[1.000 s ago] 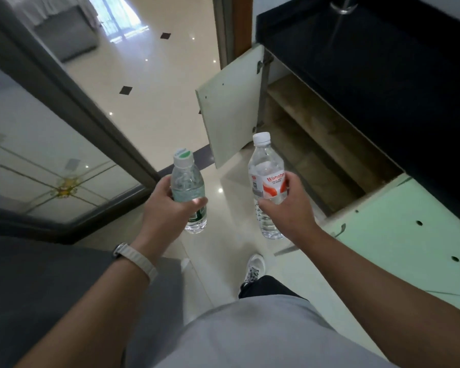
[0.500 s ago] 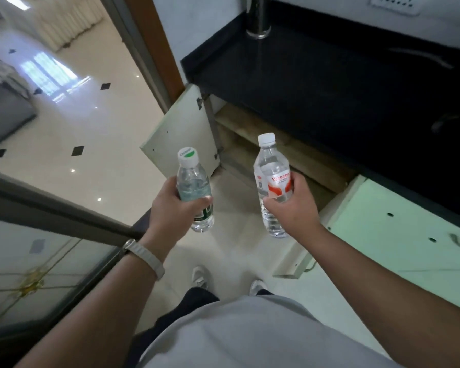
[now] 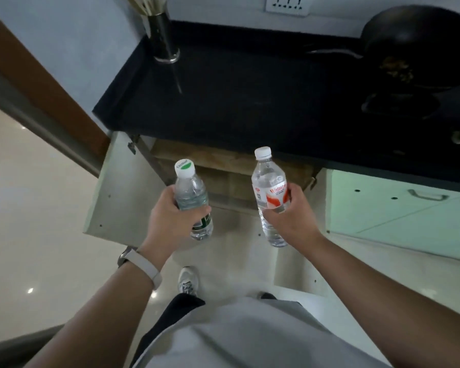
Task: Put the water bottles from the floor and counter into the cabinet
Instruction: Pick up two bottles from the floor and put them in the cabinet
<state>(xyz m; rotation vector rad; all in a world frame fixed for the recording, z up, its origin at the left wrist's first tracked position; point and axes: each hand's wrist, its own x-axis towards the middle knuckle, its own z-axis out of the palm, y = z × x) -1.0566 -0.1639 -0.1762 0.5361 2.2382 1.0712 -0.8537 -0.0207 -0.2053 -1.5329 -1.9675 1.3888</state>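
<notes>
Am gripping green-cap bottle [image 3: 192,200] w/ my L hand [image 3: 170,221], red-label bottle [image 3: 271,193] w/ R hand [image 3: 290,216]. Both upright, apart, being held above floor, facing open cabinet [image 3: 223,166] under black counter [image 3: 250,102].

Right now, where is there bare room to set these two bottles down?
The cabinet shelves between the open doors show bare wood. The counter is bare between the steel holder and the wok; its right end is crowded. Both hands hold bottles.

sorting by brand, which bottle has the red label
The bottle in the right hand, the white-capped bottle; the left hand's green-topped bottle has a green label.
</notes>
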